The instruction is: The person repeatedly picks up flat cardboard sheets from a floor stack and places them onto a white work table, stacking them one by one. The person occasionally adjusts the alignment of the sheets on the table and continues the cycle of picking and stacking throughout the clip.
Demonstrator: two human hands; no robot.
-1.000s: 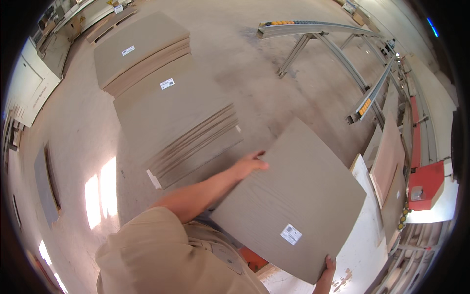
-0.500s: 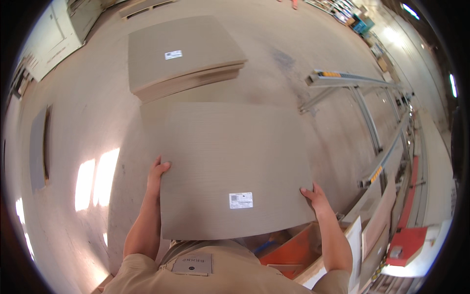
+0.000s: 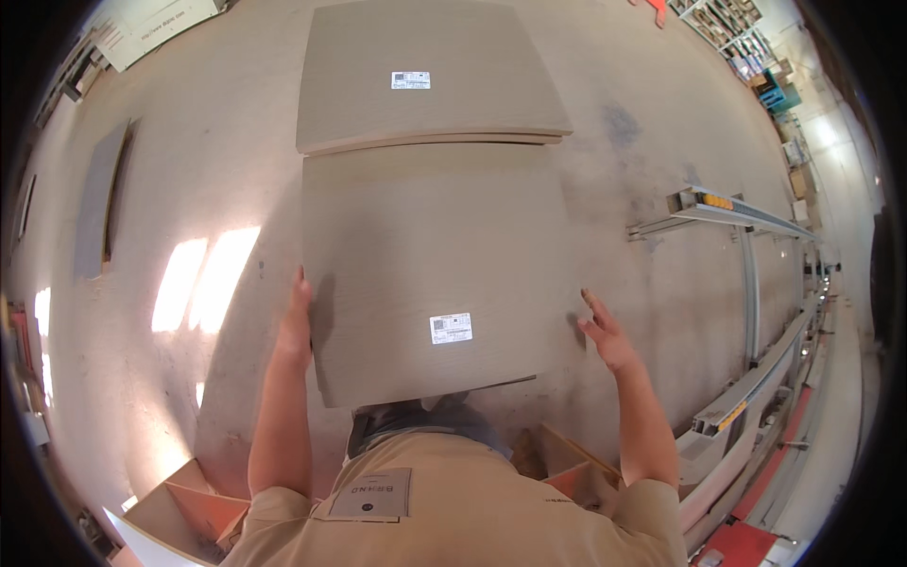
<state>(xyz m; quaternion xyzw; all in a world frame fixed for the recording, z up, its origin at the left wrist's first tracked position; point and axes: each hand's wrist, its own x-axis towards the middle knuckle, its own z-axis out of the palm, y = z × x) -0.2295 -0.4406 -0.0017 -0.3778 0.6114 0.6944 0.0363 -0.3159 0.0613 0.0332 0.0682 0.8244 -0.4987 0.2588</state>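
Observation:
A large flat grey-brown panel (image 3: 444, 236) with a white printed label (image 3: 451, 328) lies in front of my body. Beside its left edge is my left hand (image 3: 295, 321), fingers stretched out along the side; whether it touches the edge I cannot tell. My right hand (image 3: 607, 335) is open just off the right edge, thumb and fingers apart, holding nothing. Beyond the panel's far edge lies a stack of similar panels (image 3: 425, 113), its top one also labelled. What supports the near panel is mostly hidden beneath it.
A metal frame with rails (image 3: 742, 210) stands at the right. Another panel (image 3: 99, 203) stands on the floor to the left. Open orange-lined boxes (image 3: 194, 506) are near my body, and loaded shelving (image 3: 723, 24) is at the far right.
My hands have let go of the near panel, which has come down in line with the far stack. The fingers have spread away from its edges, and the view has shifted.

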